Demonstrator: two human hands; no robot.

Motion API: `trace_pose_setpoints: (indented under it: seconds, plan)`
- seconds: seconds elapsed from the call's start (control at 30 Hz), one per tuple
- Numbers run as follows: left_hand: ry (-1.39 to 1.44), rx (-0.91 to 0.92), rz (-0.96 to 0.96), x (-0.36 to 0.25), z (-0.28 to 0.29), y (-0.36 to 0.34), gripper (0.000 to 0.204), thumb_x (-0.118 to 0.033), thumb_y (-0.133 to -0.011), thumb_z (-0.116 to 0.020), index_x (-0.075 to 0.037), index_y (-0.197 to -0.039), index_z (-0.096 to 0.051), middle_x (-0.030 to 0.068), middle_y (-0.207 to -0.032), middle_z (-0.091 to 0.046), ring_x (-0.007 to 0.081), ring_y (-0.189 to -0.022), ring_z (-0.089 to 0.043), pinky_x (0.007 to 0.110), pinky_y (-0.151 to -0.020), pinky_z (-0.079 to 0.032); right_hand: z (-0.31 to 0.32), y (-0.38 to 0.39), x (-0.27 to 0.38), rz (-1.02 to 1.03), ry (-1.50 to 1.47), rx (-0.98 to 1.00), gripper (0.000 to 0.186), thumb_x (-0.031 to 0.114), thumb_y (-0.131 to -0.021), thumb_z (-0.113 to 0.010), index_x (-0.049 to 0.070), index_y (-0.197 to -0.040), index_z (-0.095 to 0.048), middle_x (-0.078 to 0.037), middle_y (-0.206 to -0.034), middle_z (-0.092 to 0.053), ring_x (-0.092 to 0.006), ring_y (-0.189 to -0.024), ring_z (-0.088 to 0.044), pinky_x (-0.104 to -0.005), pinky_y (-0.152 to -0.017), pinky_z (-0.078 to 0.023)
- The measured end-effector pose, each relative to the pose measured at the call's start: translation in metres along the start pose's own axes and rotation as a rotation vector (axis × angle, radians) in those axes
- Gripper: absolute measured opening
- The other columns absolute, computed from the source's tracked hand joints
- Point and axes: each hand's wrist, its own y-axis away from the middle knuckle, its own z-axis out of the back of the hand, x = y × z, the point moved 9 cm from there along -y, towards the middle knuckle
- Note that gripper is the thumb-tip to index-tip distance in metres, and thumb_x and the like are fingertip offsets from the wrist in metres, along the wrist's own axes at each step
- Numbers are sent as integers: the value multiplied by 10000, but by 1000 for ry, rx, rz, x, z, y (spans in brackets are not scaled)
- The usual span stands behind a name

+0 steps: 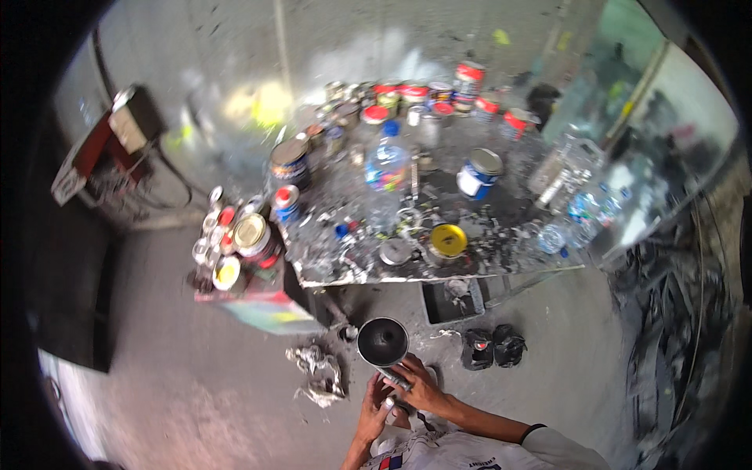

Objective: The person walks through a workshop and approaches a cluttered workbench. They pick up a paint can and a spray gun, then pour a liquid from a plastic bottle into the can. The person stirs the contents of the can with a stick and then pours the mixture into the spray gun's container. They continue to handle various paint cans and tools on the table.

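Note:
In front of my body, below the table edge, is a spray gun with a round, dark, open-topped cup (383, 341). Its silver body shows beneath the cup, and my right hand (421, 385) is closed around it. Just left of it, my left hand (373, 413) is held up with its fingers bent and apart. Its fingertips come close to the gun; whether they touch it I cannot tell. The cup's inside looks dark, with a small round hole at the bottom.
A paint-stained table (337, 266) carries cans, a blue-capped plastic bottle (387, 164) and a yellow-lidded can (448, 240). More tins crowd a stand (258, 301) at left. Crumpled foil (317, 376), a dark tray (453, 304) and black bags (493, 347) lie on the floor.

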Motion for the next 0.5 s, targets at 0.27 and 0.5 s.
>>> trace_pose_setpoints:
  seconds: [0.27,0.5]
  plan:
    - [308,106,218,-19,-118,-75,625,-229,-913,-601,-90,-1448,-310,97,-1277,-536,205,-1125,-577,365,-884,-513,94,7,-20,-109,217,-25,771,207,-772,-726,78,-1454,-391,-162,-1460,-331,-367,-1379,-283,-612,-1092,-212]
    - [193,-53,119,-50,-109,-105,488,-346,-852,-626,-155,-1264,-449,194,-1261,-594,389,-1158,-590,564,-969,-412,299,-130,-111,-222,27,-408,509,212,-795,-783,-13,-1200,-572,-183,-1192,-618,-275,-1087,-617,-365,-953,-474]
